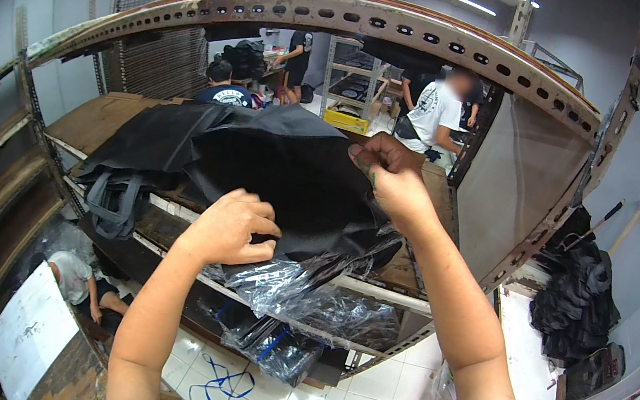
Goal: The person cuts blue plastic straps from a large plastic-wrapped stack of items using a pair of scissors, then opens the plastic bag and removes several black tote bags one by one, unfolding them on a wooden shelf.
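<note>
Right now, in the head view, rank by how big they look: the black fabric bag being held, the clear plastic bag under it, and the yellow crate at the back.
1. Black fabric bag, largest.
2. Clear plastic bag, crumpled, partly hidden.
3. Yellow crate, smallest, though it sits far back, so its true size is unsure.

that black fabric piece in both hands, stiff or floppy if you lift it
Probably floppy: the black fabric piece sags and folds between the left hand and right hand. Likely light, since fingertip pinches hold it up. The clear plastic wrap beneath looks slippery.
</note>
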`<move>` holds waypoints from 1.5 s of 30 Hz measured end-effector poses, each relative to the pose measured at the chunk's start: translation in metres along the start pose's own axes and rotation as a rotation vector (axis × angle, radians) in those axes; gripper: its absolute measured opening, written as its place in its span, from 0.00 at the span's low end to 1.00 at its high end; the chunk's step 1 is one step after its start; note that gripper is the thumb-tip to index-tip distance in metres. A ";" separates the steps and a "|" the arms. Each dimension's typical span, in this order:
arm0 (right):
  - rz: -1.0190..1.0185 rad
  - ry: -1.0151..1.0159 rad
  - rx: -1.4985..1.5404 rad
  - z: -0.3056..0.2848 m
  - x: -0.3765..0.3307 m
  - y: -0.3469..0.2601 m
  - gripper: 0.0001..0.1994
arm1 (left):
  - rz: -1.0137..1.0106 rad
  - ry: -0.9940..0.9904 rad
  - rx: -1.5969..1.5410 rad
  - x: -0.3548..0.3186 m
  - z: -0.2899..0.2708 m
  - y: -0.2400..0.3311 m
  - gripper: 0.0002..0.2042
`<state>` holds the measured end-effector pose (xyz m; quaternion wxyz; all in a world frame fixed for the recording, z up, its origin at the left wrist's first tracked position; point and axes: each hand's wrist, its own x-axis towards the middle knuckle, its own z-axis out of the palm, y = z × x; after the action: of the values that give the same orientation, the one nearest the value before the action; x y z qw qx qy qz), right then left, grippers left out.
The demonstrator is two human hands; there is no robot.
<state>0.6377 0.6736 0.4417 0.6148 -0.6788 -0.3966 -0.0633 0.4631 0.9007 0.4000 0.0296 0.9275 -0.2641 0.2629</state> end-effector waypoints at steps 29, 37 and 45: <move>-0.030 -0.657 -1.019 0.007 0.021 0.077 0.31 | -0.224 0.065 -0.069 -0.019 -0.056 0.047 0.11; -0.017 -0.654 -0.987 0.035 0.013 0.060 0.34 | -0.543 0.793 -0.272 -0.140 -0.043 0.044 0.28; -0.067 -0.635 -0.948 0.033 0.003 0.038 0.34 | -1.246 0.684 -1.111 -0.123 0.032 -0.038 0.37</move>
<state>0.6497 0.7072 0.4054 0.0915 -0.8531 -0.5115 -0.0465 0.4085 0.9856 0.3140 0.6877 0.6256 0.2208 0.2950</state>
